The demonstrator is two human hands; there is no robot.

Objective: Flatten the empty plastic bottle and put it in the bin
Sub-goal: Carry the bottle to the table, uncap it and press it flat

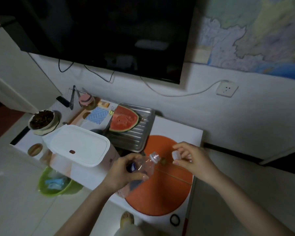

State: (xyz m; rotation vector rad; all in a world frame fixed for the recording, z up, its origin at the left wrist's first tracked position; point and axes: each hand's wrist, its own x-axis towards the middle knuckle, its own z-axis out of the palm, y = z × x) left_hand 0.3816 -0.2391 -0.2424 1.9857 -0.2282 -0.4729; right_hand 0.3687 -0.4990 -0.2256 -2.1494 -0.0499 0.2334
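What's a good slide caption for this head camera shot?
Left hand holds the uncapped plastic bottle over the orange mat; right hand holds its cap.

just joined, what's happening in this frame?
A person stands at a low white table. The left hand grips a clear plastic bottle above an orange mat; the right hand pinches its white cap, already off. The bottle does not look flattened yet. A green bin sits on the floor left of the table.
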